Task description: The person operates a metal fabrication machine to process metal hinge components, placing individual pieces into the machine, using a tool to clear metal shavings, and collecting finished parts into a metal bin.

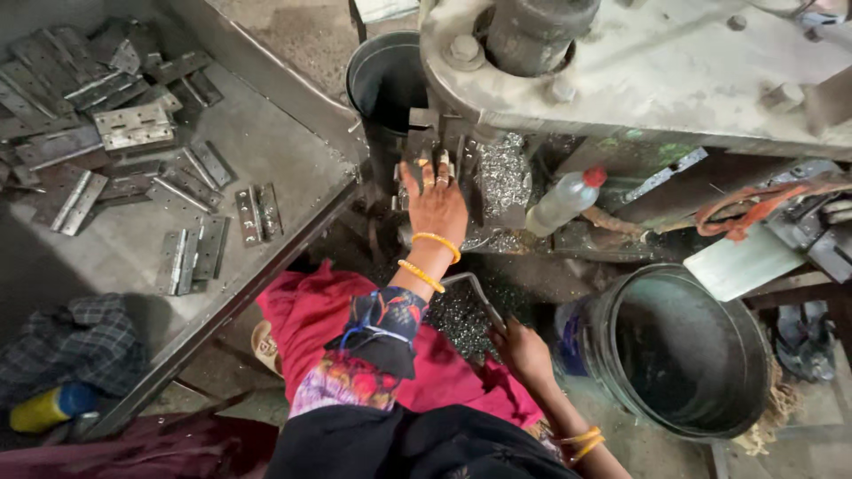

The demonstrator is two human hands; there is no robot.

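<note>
the left hand (435,200) presses a hinge plate (424,170) flat into the press's fixture with fingers extended, so best keep fingertips off the die, while the right hand (525,350) curls closed on the lever handle (475,293).

A bottle (561,202) and shavings (502,182) are crowding the press (657,66) bed's right side; the tray's (266,146) front edge is lying open.

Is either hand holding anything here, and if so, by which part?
The left hand rests on a small metal piece at the grey press machine; whether it grips is unclear. The right hand grips the rim of a metal tray of shavings.
</note>
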